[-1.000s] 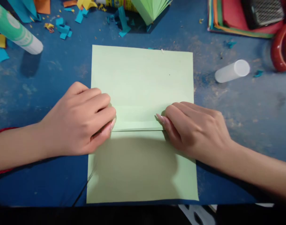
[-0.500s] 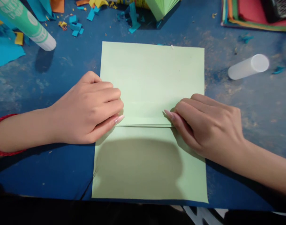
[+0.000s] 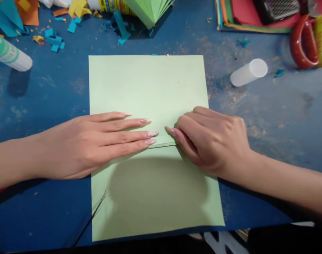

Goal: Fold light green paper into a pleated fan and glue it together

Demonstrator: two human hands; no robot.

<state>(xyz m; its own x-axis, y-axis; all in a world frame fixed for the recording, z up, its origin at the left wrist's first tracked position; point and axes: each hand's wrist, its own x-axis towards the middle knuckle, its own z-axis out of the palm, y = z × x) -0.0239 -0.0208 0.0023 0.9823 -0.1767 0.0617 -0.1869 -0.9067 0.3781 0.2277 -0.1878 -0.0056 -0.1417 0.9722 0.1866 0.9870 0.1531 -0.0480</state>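
Observation:
A light green sheet of paper (image 3: 147, 81) lies on the blue table in front of me, with narrow folded layers crossing its middle. My left hand (image 3: 97, 143) rests flat along the left part of this fold, its fingers stretched out to the right. My right hand (image 3: 212, 135) is closed at the fold's right end, the thumb by the folded edge and the other fingers curled on the paper. Its fingertips are hidden beneath the hand. Shadow covers much of the lower half of the sheet.
A white cap (image 3: 248, 72) lies at the right, below stacked coloured paper (image 3: 266, 26) and near red-handled scissors (image 3: 303, 44). A glue stick (image 3: 13, 53) is at the left. Blue scraps (image 3: 54, 38) and a folded green paper piece (image 3: 150, 12) lie at the back.
My left hand has opened from a curled grip and now lies flat along the fold. The right hand stays closed at its end. The view has shifted right.

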